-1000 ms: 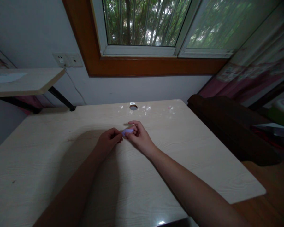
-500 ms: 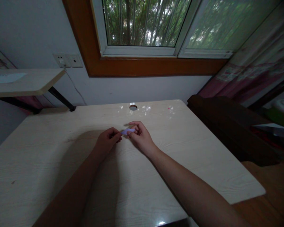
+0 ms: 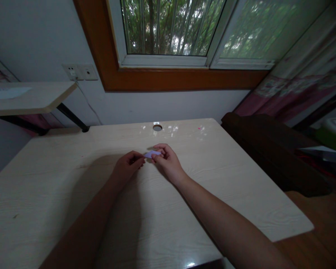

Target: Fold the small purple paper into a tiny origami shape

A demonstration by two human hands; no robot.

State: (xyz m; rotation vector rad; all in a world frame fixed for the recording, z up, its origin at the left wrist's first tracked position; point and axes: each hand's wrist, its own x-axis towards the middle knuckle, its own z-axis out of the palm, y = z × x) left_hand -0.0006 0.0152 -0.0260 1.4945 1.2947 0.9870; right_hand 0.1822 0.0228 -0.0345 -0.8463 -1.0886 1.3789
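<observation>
A small purple piece of folded paper point(image 3: 149, 154) is held between my two hands, just above the pale wood-grain desk point(image 3: 212, 186). Thumb and fingers of my left hand point(image 3: 129, 162) pinch its pointed left end. My right hand point(image 3: 168, 161) grips the other end, the thumb in front and the index finger extended past it. Part of the paper is hidden behind the fingers of my right hand.
A round cable hole point(image 3: 157, 127) lies near the desk's back edge, with a tiny pink spot point(image 3: 199, 128) to its right. A raised shelf point(image 3: 44, 98) on black legs stands at the left. Beyond the right edge is dark wooden furniture point(image 3: 257, 149).
The paper has turned slightly between my fingers and now shows a more pointed, triangular shape. Both hands have barely moved.
</observation>
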